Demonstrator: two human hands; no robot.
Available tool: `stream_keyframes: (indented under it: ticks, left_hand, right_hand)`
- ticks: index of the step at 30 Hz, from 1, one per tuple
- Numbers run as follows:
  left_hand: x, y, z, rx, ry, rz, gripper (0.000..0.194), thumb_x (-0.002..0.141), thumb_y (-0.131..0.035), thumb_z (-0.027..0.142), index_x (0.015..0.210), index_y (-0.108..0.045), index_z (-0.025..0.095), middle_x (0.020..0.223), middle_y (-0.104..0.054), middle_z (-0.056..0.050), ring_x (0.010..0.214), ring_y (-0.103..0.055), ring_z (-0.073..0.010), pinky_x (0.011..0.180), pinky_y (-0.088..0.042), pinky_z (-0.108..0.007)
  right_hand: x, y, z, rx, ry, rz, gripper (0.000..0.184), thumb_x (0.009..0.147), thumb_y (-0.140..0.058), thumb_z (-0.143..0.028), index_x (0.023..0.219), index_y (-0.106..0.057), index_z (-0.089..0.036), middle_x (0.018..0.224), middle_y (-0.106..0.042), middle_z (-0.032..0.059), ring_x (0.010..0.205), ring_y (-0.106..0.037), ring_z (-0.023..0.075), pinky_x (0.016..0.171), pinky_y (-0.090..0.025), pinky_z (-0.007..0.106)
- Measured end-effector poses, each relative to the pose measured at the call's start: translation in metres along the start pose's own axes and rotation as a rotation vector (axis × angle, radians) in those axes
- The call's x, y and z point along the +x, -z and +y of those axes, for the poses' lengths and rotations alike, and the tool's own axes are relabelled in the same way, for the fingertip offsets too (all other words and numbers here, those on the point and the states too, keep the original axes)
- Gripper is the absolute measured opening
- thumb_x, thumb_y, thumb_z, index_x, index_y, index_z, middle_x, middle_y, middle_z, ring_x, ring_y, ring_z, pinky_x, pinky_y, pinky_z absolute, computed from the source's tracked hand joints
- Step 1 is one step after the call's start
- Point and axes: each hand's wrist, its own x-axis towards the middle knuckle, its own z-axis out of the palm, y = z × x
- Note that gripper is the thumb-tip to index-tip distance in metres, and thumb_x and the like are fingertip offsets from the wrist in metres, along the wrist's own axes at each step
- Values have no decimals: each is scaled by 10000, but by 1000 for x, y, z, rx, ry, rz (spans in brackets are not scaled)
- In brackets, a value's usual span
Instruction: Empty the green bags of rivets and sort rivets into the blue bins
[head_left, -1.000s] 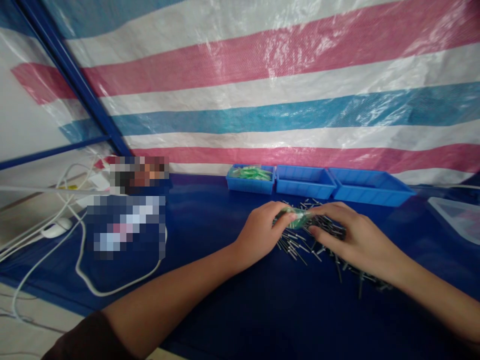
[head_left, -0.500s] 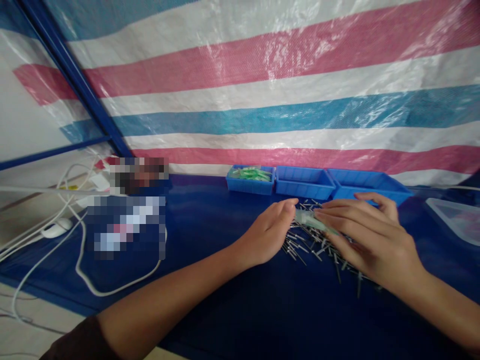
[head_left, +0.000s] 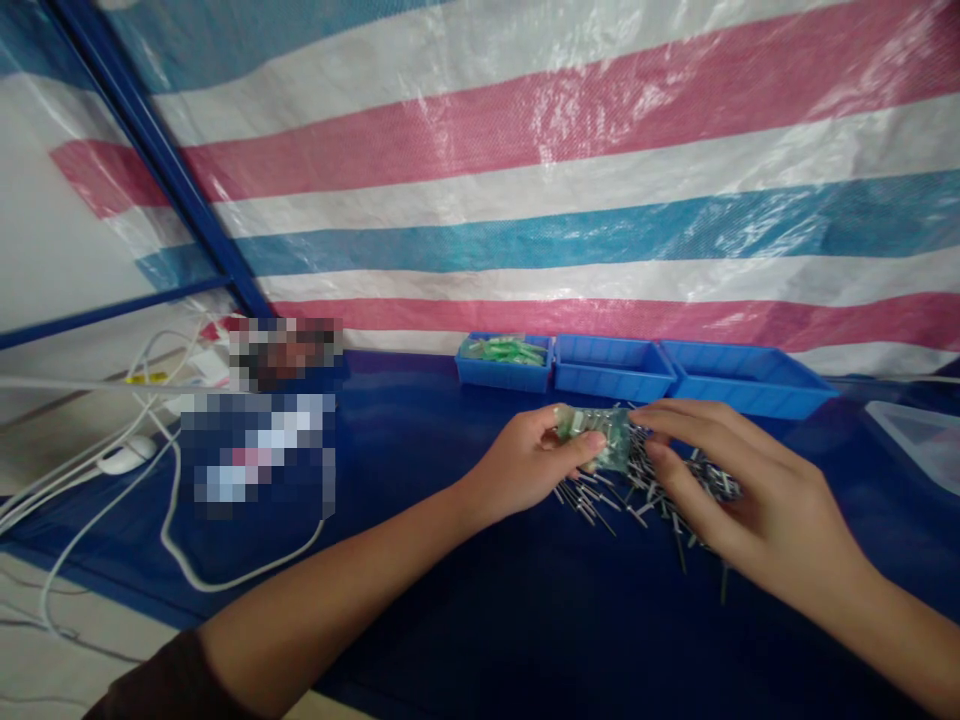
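Note:
My left hand (head_left: pixel 525 465) grips a small clear plastic bag (head_left: pixel 600 435), thumb across its front. Pale and metal pieces show inside the bag, with a greenish tint. At the bag's right edge is my right hand (head_left: pixel 750 480), thumb and fingers apart; whether a fingertip touches the bag I cannot tell. Beneath both hands a loose pile of metal blind rivets (head_left: pixel 656 485) lies on the dark blue table (head_left: pixel 525 620), partly hidden by the right hand.
Behind the pile stand a blue bin (head_left: pixel 504 375) with green packets, a second blue bin (head_left: pixel 615 382) and a longer blue bin (head_left: pixel 750 390). A clear plastic container (head_left: pixel 911 440) sits at right. White cables (head_left: pixel 172 520) and a mouse (head_left: pixel 127 455) lie left.
The bag has turned its face towards me and moved slightly left in my left hand, whose thumb now lies across it. My right hand's fingers have drawn off the bag and spread.

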Motion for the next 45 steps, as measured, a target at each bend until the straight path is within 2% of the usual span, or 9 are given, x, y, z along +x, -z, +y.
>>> stream_keyframes:
  ticks: [5, 11, 15, 23, 28, 31, 34, 39, 45]
  left_hand:
    - [24, 43, 5, 559, -213, 359, 213, 875, -508, 312, 905, -633, 142, 821, -609, -43, 746, -576, -152, 678, -506, -285]
    - [81, 101, 29, 1110, -335, 576, 406, 908, -368, 123, 1297, -483, 152, 1134, -531, -116, 1068, -525, -200, 1003, -394, -368]
    - [106, 104, 16, 1320, -220, 400, 484, 891, -333, 100, 1357, -425, 194, 1265, -481, -116, 1169, -474, -224, 1040, -344, -402]
    - [100, 84, -8, 1437, -94, 118, 408, 913, -386, 462, 1291, -488, 347, 1408, -437, -26, 1276, -377, -334, 1031, -202, -632]
    - [69, 69, 5, 1471, -261, 76, 554, 900, -384, 536, 1405, -323, 317, 1500, -263, -63, 1373, -159, -373, 1072, -84, -623]
    - [36, 56, 3, 1317, -323, -186, 673, 851, -420, 619, 1429, -265, 310, 1522, -197, -73, 1391, -127, -342, 1104, -168, -536]
    - [12, 41, -5, 1206, -152, -377, 935, 719, -499, 735, 1463, -115, 318, 1544, -55, -110, 1383, -70, -414, 1070, -170, -614]
    - [13, 23, -15, 1163, -78, -421, 1120, 613, -529, 800, 1472, -47, 267, 1536, -10, -146, 1377, -22, -432, 1065, -66, -657]
    - [19, 21, -16, 1138, -129, -440, 1056, 661, -505, 779, 1466, -147, 196, 1528, -118, -148, 1394, -108, -358, 1115, -79, -571]
  right_hand:
    - [2, 2, 2, 22, -102, -13, 216, 867, -498, -224, 1076, -533, -265, 854, -611, 46, 729, -616, 191, 675, -513, 323]
    - [4, 7, 10, 29, -188, 7, 182, 871, -483, -251, 1039, -551, -235, 768, -602, 32, 639, -607, 173, 610, -511, 306]
    - [6, 12, 12, 28, -219, 18, 167, 867, -485, -267, 1007, -564, -220, 746, -609, 30, 637, -613, 174, 555, -493, 293]
    - [14, 27, 31, 29, -332, 42, 184, 867, -487, -328, 930, -600, -196, 824, -651, 47, 664, -623, 169, 550, -488, 294]
    - [4, 48, 57, 54, -440, -167, 338, 852, -471, -492, 998, -605, -218, 1003, -675, 72, 844, -656, 227, 737, -534, 385]
    - [-31, 53, 63, -18, -424, -344, 593, 781, -542, -553, 1276, -475, -233, 1276, -558, 122, 1110, -572, 317, 898, -488, 484]
    - [-70, 47, 65, -120, -383, -523, 881, 689, -608, -610, 1430, -277, -267, 1475, -332, 133, 1317, -318, 407, 990, -362, 609]
    - [-80, 25, 71, -178, -358, -632, 1033, 658, -582, -682, 1479, -117, -263, 1542, -141, 124, 1381, -89, 391, 1071, -161, 636]
    - [-55, 11, 75, -60, -329, -647, 1078, 638, -607, -678, 1476, -123, -204, 1526, -183, 167, 1385, -101, 382, 1083, -186, 602]
